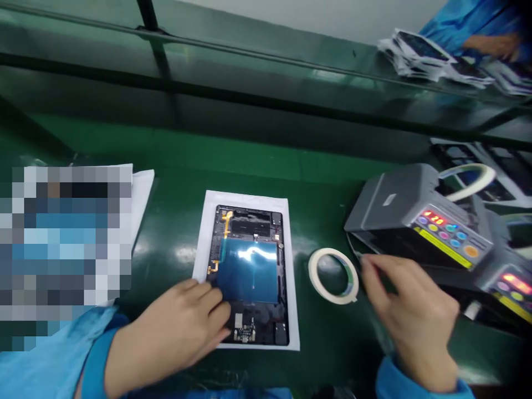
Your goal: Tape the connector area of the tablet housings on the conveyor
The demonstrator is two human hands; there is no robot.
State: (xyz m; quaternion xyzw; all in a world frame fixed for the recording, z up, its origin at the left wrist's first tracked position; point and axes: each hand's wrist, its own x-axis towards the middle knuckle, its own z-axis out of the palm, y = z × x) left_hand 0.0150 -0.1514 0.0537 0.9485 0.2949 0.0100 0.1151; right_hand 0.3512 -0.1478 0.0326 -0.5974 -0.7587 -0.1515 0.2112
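Two bare hands flank an opened tablet, which lies face-up with its inner parts showing on a white paper sheet, low in the centre of the frame on a green tabletop. The tablet's long axis runs nearly straight up and down the frame, its top leaning slightly left. The left hand, at lower left, is clearly the nearer: its bent fingers overlap the tablet's lower left edge and appear to rest there; whether they grip it cannot be told. The right hand, at lower right, is well apart from the tablet, which lies to its left across the frame. A flat roll of tape sits between them. The right hand's thumb and forefinger come together in front of a grey tape dispenser; blur hides whether anything is pinched.
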